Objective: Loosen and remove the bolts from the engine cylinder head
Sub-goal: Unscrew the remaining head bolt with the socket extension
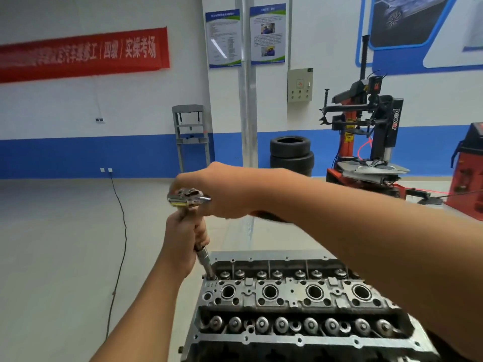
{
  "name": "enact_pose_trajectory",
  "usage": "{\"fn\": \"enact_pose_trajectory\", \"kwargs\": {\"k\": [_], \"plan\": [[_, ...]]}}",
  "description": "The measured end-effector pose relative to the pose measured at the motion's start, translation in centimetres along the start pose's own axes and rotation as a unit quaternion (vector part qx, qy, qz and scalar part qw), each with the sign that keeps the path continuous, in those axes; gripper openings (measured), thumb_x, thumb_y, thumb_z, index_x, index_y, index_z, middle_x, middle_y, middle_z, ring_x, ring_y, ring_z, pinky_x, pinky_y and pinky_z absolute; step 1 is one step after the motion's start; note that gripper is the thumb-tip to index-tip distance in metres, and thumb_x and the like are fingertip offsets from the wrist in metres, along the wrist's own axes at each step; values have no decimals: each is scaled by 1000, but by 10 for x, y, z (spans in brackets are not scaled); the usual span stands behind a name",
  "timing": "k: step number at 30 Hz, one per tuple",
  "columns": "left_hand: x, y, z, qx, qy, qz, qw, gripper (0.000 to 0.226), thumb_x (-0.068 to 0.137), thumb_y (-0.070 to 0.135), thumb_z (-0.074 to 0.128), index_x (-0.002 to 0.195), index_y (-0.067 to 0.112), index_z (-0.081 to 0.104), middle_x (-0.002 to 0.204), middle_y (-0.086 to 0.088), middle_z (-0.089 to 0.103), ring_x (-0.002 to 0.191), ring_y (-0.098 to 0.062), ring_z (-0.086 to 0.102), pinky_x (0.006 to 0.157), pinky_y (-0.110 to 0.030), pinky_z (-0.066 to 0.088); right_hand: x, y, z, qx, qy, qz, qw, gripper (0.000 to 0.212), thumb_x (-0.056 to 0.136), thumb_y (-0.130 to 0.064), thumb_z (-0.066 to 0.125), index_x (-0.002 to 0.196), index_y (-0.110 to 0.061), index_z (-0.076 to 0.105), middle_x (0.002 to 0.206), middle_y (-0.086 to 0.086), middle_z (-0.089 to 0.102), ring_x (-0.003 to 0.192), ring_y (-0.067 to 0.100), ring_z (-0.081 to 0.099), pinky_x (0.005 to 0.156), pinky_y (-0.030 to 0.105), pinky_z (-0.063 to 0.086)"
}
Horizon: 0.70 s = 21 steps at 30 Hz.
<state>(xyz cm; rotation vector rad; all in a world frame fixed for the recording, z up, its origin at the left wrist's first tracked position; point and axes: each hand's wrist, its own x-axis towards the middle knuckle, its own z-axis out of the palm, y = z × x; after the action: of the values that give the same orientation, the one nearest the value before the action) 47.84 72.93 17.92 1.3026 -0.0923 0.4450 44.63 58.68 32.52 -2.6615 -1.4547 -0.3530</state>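
Note:
The engine cylinder head [292, 296] fills the lower middle of the head view, with two rows of valve springs and several round bores. A long extension bar [206, 262] stands tilted in a bolt hole at the head's far left corner. My left hand [183, 241] grips the bar's upper part. On top of the bar sits a chrome ratchet wrench [188, 198]. My right hand [217, 190] holds the ratchet near its head, and the dark handle runs back under my right wrist. The bolt itself is hidden under the socket.
A black cable [119, 257] runs down the grey floor at the left. Stacked tyres [291, 154] and a red and black tyre changer [366, 142] stand at the back right. A grey press frame [189, 134] stands against the blue and white wall.

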Motion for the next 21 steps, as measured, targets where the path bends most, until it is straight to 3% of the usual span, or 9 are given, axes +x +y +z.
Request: {"fn": "enact_pose_trajectory", "kwargs": {"k": [3, 5, 9, 11, 12, 14, 15, 18, 21], "plan": [[-12, 5, -7, -42, -47, 26, 998, 40, 95, 25, 57, 60, 22, 37, 53, -1, 24, 47, -16, 19, 48, -28, 22, -5, 12, 1, -114, 0, -24, 993, 59, 104, -8, 56, 152, -36, 37, 103, -2, 66, 76, 14, 60, 61, 33, 54], [-18, 7, 4, -21, -16, 47, 999, 39, 88, 25, 59, 54, 24, 40, 51, 0, 27, 46, -16, 20, 45, -26, 24, -10, 12, 4, -159, 14, 3, 987, 59, 104, -3, 49, 152, -34, 33, 108, -2, 68, 78, 20, 63, 62, 39, 57], [-17, 5, 30, 49, 133, 56, 988, 39, 92, 1, 55, 57, 13, 42, 52, -6, 35, 52, -20, 32, 50, -27, 25, -13, -16, 19, -99, 73, 118, 985, 26, 96, -9, 60, 115, -13, 42, 79, 5, 52, 60, 19, 50, 45, 32, 34], [-13, 6, 38, 102, 174, 70, 977, 44, 99, -12, 49, 64, 14, 44, 49, -5, 49, 64, -26, 43, 48, -28, 36, -12, -33, 22, -34, 31, 109, 993, 23, 96, -14, 64, 102, -10, 43, 82, 6, 51, 63, 20, 53, 46, 31, 38], [-13, 7, 40, 115, 175, 75, 975, 43, 100, -12, 48, 67, 16, 47, 44, 6, 54, 64, -29, 49, 48, -22, 41, -10, -36, 20, -9, 14, 106, 994, 22, 96, -16, 65, 101, -10, 44, 85, 7, 53, 66, 20, 56, 47, 31, 45], [-15, 7, 43, 118, 154, 77, 978, 34, 92, -2, 56, 65, 18, 54, 40, 14, 56, 50, -11, 57, 43, -14, 41, -9, -33, 14, -3, 10, 102, 995, 21, 97, -16, 64, 104, -9, 46, 88, 8, 54, 68, 19, 57, 50, 29, 50], [-17, 9, 42, 114, 141, 76, 981, 31, 82, 5, 56, 56, 21, 54, 37, 9, 52, 40, -7, 50, 39, -17, 38, -10, -29, 11, -14, 14, 98, 995, 20, 98, -16, 62, 107, -9, 46, 88, 7, 53, 67, 18, 55, 49, 27, 46], [-19, 8, 31, 56, 89, 72, 992, 36, 76, 17, 56, 43, 23, 44, 45, 4, 32, 42, -13, 25, 44, -25, 21, -16, -17, 8, -46, 30, 90, 994, 33, 98, -9, 56, 130, -16, 51, 92, 4, 53, 69, 16, 51, 52, 28, 43], [-21, 6, 24, 13, 47, 66, 997, 31, 65, 41, 61, 43, 27, 44, 46, 9, 26, 41, -11, 18, 42, -22, 19, -21, -12, 6, -56, 27, 59, 996, 58, 98, -4, 52, 149, -29, 46, 89, -1, 53, 66, 12, 49, 50, 27, 38]]}}
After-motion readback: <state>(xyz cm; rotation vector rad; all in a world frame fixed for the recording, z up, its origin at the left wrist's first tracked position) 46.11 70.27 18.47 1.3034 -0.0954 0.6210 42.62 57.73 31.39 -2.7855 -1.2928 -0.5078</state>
